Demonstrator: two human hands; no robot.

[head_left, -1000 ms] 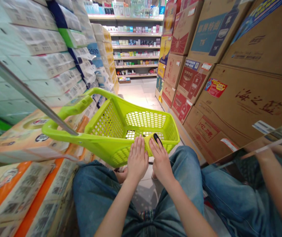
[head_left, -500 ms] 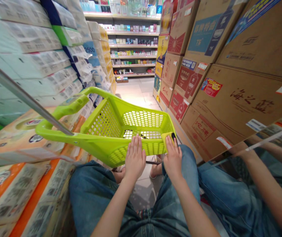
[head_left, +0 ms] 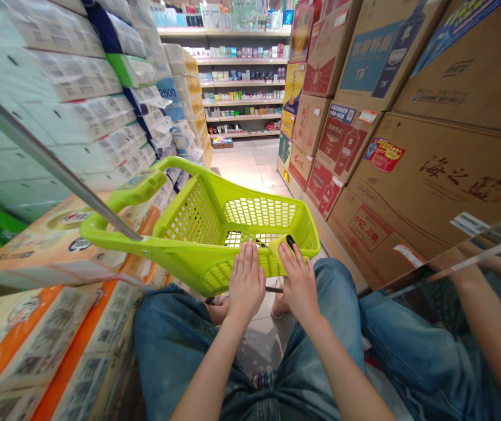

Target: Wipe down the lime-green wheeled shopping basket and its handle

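Right hand (head_left: 300, 279): holding yellow cloth (head_left: 277, 247) under its fingers, against lime-green shopping basket (head_left: 180, 254) ahead. Left hand (head_left: 246, 285), beside it: flat, fingers straight, at near rim.

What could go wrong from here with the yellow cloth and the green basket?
The yellow cloth lies at the near rim under the right hand, so it might slip into the green basket.
The left hand rests flat against the basket's near side; uneven pressure could perhaps shift the basket.
The metal pole slants up in front of the stacked packs, so such a shift might knock it against them.
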